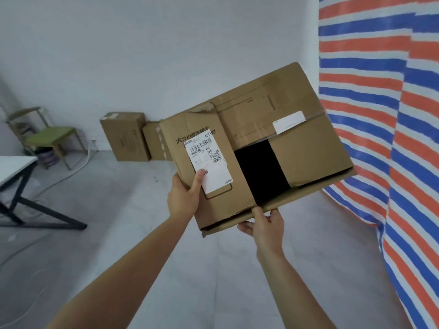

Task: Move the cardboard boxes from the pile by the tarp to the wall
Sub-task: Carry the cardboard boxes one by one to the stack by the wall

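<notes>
Carrying 1 cardboard box (256,129) at frame centre, a person clamps its side with the left hand (184,198), thumb flat on the shipping label (209,162), fingers hidden behind; the right hand (263,224) pinches the lower edge. Tilted and open-flapped, it could slip from such edge grips. 2 boxes (123,136) stand by the wall (166,55), centre left; 1 tarp (380,91) hangs right.

A: colours?
B: box (256,110) brown, white label (211,160) with black print. Right of box, tarp (392,115): orange/blue/white stripes.
A: left of box?
B: chair (51,136) green seat. desk (14,167) white top, black legs.
</notes>
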`<state>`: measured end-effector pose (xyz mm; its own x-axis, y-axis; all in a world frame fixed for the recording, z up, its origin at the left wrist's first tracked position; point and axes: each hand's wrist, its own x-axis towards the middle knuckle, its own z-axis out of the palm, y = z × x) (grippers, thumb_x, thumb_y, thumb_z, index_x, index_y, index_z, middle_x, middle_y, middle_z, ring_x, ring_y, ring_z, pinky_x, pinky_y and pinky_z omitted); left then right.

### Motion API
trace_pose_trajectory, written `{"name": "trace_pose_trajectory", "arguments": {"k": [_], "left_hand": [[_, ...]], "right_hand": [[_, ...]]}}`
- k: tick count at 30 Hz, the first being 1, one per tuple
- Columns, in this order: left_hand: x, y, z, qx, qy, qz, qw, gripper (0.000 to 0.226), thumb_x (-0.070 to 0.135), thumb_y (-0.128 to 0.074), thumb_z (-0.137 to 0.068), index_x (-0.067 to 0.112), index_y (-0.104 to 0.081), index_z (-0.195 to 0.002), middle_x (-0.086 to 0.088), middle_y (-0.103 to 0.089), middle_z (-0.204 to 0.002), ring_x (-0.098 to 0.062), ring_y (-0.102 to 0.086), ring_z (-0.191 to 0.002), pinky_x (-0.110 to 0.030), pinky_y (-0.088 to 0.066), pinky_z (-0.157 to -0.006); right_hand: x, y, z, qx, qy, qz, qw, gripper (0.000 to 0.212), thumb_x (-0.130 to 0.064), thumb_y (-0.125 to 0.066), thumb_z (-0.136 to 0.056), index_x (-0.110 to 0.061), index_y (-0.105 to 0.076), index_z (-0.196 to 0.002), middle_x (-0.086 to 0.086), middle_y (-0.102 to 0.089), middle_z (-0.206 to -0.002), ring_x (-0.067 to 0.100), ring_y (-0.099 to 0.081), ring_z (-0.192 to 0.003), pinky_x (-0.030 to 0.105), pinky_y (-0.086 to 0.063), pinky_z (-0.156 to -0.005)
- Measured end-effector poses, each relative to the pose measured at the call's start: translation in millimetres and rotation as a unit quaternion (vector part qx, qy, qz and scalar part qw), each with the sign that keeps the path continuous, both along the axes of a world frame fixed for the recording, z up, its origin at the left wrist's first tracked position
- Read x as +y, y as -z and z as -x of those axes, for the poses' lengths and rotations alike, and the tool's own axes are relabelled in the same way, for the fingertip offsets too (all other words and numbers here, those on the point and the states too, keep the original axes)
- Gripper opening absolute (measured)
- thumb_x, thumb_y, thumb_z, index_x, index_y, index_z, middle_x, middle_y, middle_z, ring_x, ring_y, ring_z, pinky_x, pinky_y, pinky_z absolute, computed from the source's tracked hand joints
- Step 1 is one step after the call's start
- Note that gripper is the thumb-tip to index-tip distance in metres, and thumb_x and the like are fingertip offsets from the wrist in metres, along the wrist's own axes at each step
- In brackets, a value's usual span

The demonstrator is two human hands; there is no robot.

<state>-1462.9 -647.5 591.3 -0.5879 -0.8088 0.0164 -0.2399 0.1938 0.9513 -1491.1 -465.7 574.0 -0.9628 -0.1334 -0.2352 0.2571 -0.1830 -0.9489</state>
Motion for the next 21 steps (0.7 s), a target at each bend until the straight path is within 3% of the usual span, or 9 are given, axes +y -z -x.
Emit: {"name": "trace_pose_trajectory", "arguments": {"k": [3,7,9,14,16,21], "left_hand": [[-55,-3,53,-0.020,0.016,-0.040,0.999,0.071,0.071,-0.064,-0.080,0.018,-0.050,-0.124,0.008,-0.064,-0.111,-0.017,-0.062,-0.103,-0.035,-0.053,-0.085],[-142,-13,102,-0.036,0.063,-0.060,0.996,0.080,0.067,-0.074,-0.072,0.029,-0.044,-0.136,0.016,-0.064,-0.119,-0.012,-0.063,-0.111,-0.034,-0.055,-0.088],[-180,-16,115,-0.054,0.079,-0.120,0.988,0.080,0.068,-0.073,-0.072,0.037,-0.039,-0.136,0.017,-0.062,-0.120,-0.011,-0.064,-0.107,-0.037,-0.058,-0.078],[-320,10,157,-0.098,0.070,-0.265,0.957,0.091,0.079,-0.074,-0.062,0.039,-0.040,-0.136,0.002,-0.065,-0.124,-0.030,-0.067,-0.107,-0.056,-0.060,-0.075],[-384,29,176,-0.098,0.075,-0.313,0.942,0.093,0.078,-0.077,-0.059,0.040,-0.040,-0.136,-0.003,-0.065,-0.124,-0.037,-0.068,-0.105,-0.057,-0.060,-0.072],[-496,48,210,-0.095,0.100,-0.334,0.932,0.090,0.069,-0.084,-0.061,0.045,-0.041,-0.137,-0.002,-0.066,-0.124,-0.035,-0.067,-0.108,-0.059,-0.059,-0.076]], "right_hand": [[-57,1,66,-0.030,-0.016,0.009,0.999,0.032,-0.012,-0.054,-0.096,-0.011,-0.055,-0.127,0.009,-0.070,-0.097,0.036,-0.073,-0.064,0.026,-0.058,-0.057],[-147,-3,139,-0.080,-0.050,0.020,0.995,0.028,-0.012,-0.056,-0.094,-0.004,-0.054,-0.120,0.014,-0.070,-0.103,0.035,-0.074,-0.063,0.032,-0.061,-0.061],[-189,-1,160,-0.103,-0.069,0.022,0.992,0.025,-0.011,-0.056,-0.093,-0.002,-0.055,-0.116,0.018,-0.070,-0.105,0.035,-0.074,-0.065,0.036,-0.062,-0.066],[-329,23,218,-0.116,-0.118,0.006,0.986,0.025,-0.011,-0.057,-0.093,0.000,-0.057,-0.115,0.022,-0.069,-0.108,0.033,-0.074,-0.063,0.039,-0.063,-0.068],[-395,38,240,-0.114,-0.117,-0.010,0.986,0.025,-0.011,-0.056,-0.093,0.000,-0.057,-0.116,0.021,-0.068,-0.109,0.033,-0.074,-0.062,0.037,-0.062,-0.066],[-507,48,279,-0.143,-0.098,-0.021,0.985,0.028,-0.011,-0.057,-0.092,-0.001,-0.055,-0.119,0.021,-0.066,-0.108,0.035,-0.074,-0.064,0.036,-0.061,-0.067]]}}
